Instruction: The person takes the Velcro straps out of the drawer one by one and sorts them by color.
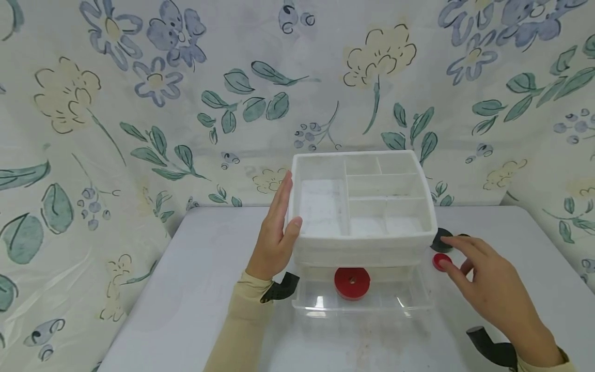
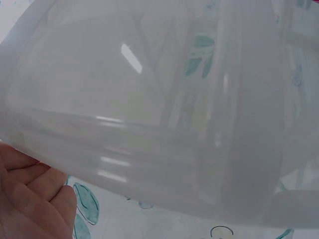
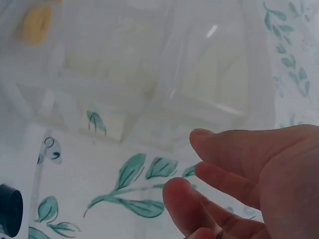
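Observation:
A white organizer box (image 1: 321, 243) with a divided top tray stands on the table. Its clear drawer (image 1: 307, 302) sticks out at the front and holds a red disc (image 1: 351, 283) with a small hole in the middle. My left hand (image 1: 274, 237) rests flat against the box's left side, fingers straight and thumb at the front edge. To the right of the box, my right hand (image 1: 492, 284) reaches over a smaller red disc (image 1: 439, 261), thumb overlapping its edge. In the right wrist view its thumb and fingers are apart with nothing between them.
Behind the small red disc lies a black round thing (image 1: 441, 241), partly hidden by my right fingers. The right wrist view shows a yellow thing (image 3: 37, 24) behind clear plastic and a dark cylinder (image 3: 10, 211). A flowered cloth (image 1: 232, 155) hangs behind the white table (image 1: 186, 310).

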`<action>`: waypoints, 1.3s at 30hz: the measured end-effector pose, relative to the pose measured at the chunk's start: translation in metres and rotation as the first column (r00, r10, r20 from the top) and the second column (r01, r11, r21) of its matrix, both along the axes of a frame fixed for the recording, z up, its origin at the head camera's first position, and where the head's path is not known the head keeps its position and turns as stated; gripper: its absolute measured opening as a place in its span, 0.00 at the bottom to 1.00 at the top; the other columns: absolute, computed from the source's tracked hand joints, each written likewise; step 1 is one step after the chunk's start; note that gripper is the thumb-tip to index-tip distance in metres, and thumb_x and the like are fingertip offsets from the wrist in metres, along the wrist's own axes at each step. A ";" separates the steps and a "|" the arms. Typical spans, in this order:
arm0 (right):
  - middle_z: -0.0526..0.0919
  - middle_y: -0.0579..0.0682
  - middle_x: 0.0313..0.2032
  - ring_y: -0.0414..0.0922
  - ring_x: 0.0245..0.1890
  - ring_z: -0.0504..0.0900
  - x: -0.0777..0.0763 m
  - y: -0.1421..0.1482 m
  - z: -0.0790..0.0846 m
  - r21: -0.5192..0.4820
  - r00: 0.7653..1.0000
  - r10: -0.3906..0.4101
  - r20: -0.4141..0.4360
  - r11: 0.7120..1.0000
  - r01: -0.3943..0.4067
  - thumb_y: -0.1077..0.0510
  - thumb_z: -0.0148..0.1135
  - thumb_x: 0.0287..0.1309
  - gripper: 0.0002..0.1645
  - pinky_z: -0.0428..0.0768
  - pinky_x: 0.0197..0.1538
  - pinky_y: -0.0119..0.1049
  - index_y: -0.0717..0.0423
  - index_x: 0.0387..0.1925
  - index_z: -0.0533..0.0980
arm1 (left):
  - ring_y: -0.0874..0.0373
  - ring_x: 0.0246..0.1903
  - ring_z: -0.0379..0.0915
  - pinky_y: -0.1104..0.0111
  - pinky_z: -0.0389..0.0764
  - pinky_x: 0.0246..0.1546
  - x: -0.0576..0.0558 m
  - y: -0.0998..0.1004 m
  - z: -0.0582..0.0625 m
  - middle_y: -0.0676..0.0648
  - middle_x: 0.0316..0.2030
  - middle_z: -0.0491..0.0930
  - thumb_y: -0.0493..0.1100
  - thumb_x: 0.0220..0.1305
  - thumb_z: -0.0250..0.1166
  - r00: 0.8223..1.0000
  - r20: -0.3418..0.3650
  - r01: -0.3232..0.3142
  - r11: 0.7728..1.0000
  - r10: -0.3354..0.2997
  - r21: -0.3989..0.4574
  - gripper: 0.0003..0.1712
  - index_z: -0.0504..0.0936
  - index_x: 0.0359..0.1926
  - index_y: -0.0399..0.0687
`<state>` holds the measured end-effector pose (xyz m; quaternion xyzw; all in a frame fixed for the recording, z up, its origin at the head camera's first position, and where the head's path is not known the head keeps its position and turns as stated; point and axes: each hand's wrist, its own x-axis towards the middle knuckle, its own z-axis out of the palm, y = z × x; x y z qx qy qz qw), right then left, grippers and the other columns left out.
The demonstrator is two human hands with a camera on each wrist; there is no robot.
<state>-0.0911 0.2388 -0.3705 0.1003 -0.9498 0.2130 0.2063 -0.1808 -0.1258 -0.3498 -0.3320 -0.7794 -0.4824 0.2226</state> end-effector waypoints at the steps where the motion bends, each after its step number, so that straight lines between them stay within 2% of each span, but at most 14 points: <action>1: 0.79 0.64 0.51 0.42 0.24 0.73 0.002 -0.002 0.001 -0.003 1.000 -0.005 0.001 1.000 0.005 0.62 0.77 0.48 0.30 0.72 0.20 0.27 0.60 0.56 0.79 | 0.53 0.78 0.40 0.55 0.51 0.75 0.000 0.000 0.000 0.49 0.80 0.43 0.39 0.71 0.47 1.000 -0.002 0.001 1.000 -0.001 0.000 0.40 0.45 0.80 0.43; 8: 0.80 0.59 0.49 0.40 0.24 0.71 0.015 -0.015 0.009 -0.006 0.998 -0.008 -0.058 1.000 0.008 0.62 0.79 0.45 0.31 0.74 0.21 0.27 0.58 0.54 0.80 | 0.53 0.78 0.40 0.56 0.49 0.75 0.000 0.000 0.000 0.49 0.80 0.44 0.39 0.70 0.47 1.000 -0.019 -0.001 1.000 0.001 -0.004 0.40 0.45 0.80 0.42; 14: 0.81 0.55 0.48 0.40 0.27 0.73 0.023 -0.028 0.012 -0.034 0.999 0.005 -0.049 0.999 -0.006 0.61 0.80 0.44 0.31 0.76 0.24 0.26 0.56 0.54 0.81 | 0.53 0.78 0.41 0.55 0.49 0.76 0.000 0.000 0.000 0.49 0.80 0.44 0.39 0.70 0.47 1.000 -0.019 -0.004 1.000 0.004 -0.003 0.40 0.45 0.80 0.42; 24: 0.83 0.45 0.48 0.40 0.34 0.77 0.028 -0.046 0.005 -0.066 0.984 0.124 -0.131 0.989 -0.134 0.65 0.83 0.36 0.36 0.79 0.30 0.25 0.50 0.53 0.82 | 0.53 0.78 0.41 0.55 0.49 0.75 0.000 0.000 0.000 0.49 0.80 0.44 0.39 0.70 0.47 1.000 -0.012 -0.007 1.000 0.007 -0.005 0.40 0.46 0.80 0.42; 32: 0.84 0.45 0.48 0.41 0.36 0.80 0.030 -0.063 0.000 -0.097 0.986 0.156 -0.067 0.982 -0.162 0.62 0.83 0.39 0.32 0.85 0.33 0.33 0.49 0.51 0.83 | 0.52 0.78 0.40 0.55 0.48 0.76 -0.002 0.000 -0.002 0.48 0.80 0.43 0.39 0.70 0.47 1.000 -0.017 0.010 1.000 -0.010 0.001 0.40 0.45 0.80 0.41; 39: 0.84 0.46 0.47 0.40 0.36 0.80 0.027 -0.078 -0.003 -0.100 0.983 0.185 0.015 0.978 -0.182 0.62 0.81 0.42 0.29 0.85 0.35 0.31 0.50 0.50 0.83 | 0.53 0.78 0.40 0.55 0.49 0.75 0.000 -0.001 -0.001 0.47 0.80 0.44 0.41 0.71 0.47 1.000 -0.014 0.002 1.000 -0.002 -0.003 0.40 0.45 0.80 0.42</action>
